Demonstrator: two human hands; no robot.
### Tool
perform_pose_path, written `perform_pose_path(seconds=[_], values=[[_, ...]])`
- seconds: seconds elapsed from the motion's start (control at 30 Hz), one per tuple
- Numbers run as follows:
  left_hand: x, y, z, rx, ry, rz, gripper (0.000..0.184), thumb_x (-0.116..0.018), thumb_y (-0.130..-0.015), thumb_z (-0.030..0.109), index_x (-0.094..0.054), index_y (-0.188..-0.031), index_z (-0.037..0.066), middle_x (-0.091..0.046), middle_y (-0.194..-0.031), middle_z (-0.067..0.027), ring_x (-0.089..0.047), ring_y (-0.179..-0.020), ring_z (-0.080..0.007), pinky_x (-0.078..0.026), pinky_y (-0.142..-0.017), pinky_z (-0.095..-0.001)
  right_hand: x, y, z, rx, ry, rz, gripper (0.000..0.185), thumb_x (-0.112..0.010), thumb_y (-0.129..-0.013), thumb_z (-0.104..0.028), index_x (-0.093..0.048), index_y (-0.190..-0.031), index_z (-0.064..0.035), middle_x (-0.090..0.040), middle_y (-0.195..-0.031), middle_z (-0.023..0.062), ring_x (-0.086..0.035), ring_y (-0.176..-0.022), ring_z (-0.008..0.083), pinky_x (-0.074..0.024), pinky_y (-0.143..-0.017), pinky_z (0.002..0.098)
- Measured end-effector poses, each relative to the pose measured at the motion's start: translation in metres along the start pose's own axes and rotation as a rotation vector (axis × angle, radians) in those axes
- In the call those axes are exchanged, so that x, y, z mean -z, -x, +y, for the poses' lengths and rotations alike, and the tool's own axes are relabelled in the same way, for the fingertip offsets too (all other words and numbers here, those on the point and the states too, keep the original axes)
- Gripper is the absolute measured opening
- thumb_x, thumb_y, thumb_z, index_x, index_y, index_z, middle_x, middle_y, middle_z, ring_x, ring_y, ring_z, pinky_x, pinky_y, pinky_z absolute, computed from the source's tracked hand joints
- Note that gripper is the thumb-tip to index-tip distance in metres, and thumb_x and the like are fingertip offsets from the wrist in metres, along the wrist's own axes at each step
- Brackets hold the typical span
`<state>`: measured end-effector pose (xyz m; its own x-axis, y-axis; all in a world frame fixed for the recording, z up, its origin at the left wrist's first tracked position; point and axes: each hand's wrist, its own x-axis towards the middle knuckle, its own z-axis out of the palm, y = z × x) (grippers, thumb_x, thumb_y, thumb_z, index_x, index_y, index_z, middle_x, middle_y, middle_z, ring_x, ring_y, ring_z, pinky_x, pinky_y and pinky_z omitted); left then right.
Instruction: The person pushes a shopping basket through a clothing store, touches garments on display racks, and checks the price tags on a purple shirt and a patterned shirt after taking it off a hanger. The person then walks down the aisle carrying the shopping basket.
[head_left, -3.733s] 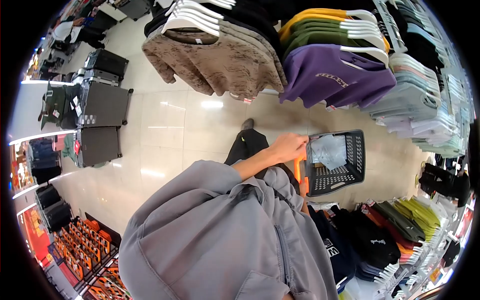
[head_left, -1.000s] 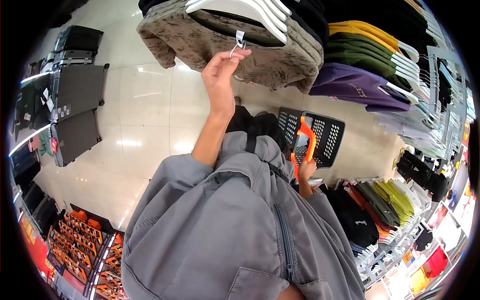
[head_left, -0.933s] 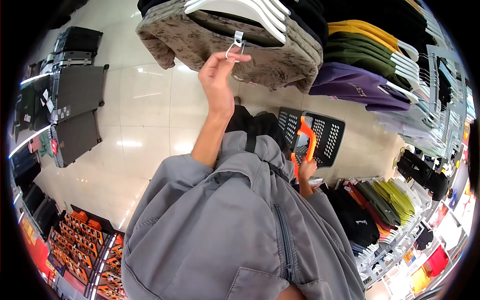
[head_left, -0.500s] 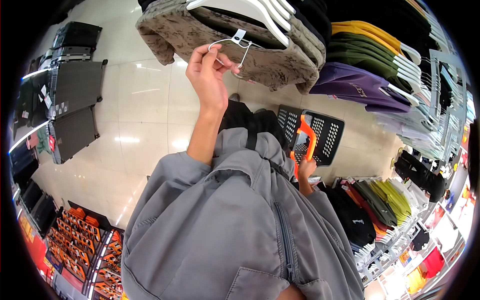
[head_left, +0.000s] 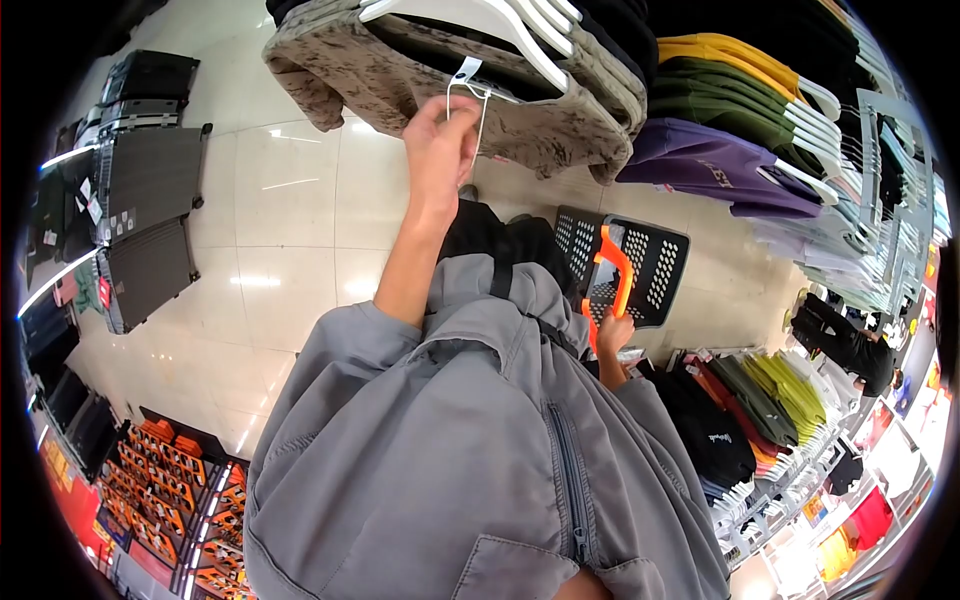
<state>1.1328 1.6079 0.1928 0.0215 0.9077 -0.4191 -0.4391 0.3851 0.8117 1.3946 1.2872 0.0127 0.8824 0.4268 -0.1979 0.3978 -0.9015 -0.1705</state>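
My left hand (head_left: 440, 148) is closed on a thin white string loop (head_left: 482, 125) that hangs from the neck label (head_left: 466, 70) of a mottled brown shirt (head_left: 545, 130). The shirt is on a white hanger (head_left: 500, 22), at the front of several like it. Lower right, my right hand (head_left: 614, 332) is wrapped round the orange handle (head_left: 622, 275) of a dark perforated basket (head_left: 660, 270), which hangs above the floor.
Yellow and green shirts (head_left: 725, 90) and a purple shirt (head_left: 700, 165) hang to the right. Folded and hung clothes (head_left: 770, 400) fill the lower right, with a person in black (head_left: 840, 340) beyond. Grey suitcases (head_left: 150, 180) stand left; orange-packed goods (head_left: 155, 475) are lower left.
My left hand has moved from the basket to the shirt's label and now has the string loop between its fingers. My right hand, hidden before, shows on the basket handle. The view has shifted nearer the brown shirts.
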Motion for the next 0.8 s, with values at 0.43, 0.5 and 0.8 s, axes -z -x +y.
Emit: perform_pose_path(seconds=[0.43,0.5,0.8], values=[[-0.011,-0.014,-0.013,-0.163,-0.294,-0.011,0.026,-0.063,-0.087,0.024,-0.066,-0.081,-0.001,-0.042,-0.054,0.0079,-0.032,-0.047,-0.0008,-0.02,-0.042,-0.0228,0.0,-0.001,0.002,-0.022,0.006,0.0,0.031,-0.066,-0.07,-0.025,-0.065,-0.078,0.0054,-0.063,-0.075,0.0269,-0.061,-0.077,0.0436,-0.0467,-0.073,0.0505],[-0.013,-0.012,-0.011,-0.166,-0.219,0.011,0.022,-0.061,-0.088,0.019,-0.067,-0.084,-0.001,-0.04,-0.053,0.0094,-0.03,-0.047,-0.0004,-0.02,-0.043,-0.0223,0.0,-0.001,0.002,-0.025,0.008,0.002,0.031,-0.066,-0.07,-0.025,-0.066,-0.078,0.0052,-0.063,-0.075,0.0267,-0.061,-0.077,0.0434,-0.0468,-0.072,0.0504],[-0.011,-0.007,0.004,-0.281,-0.073,0.03,0.016,-0.059,-0.088,0.014,-0.066,-0.083,0.001,-0.047,-0.062,0.0059,-0.036,-0.054,-0.0009,-0.024,-0.046,-0.0197,0.001,-0.001,0.001,0.012,0.017,0.017,0.029,-0.066,-0.07,-0.024,-0.066,-0.078,0.0046,-0.063,-0.074,0.0258,-0.062,-0.076,0.043,-0.047,-0.071,0.0498]])
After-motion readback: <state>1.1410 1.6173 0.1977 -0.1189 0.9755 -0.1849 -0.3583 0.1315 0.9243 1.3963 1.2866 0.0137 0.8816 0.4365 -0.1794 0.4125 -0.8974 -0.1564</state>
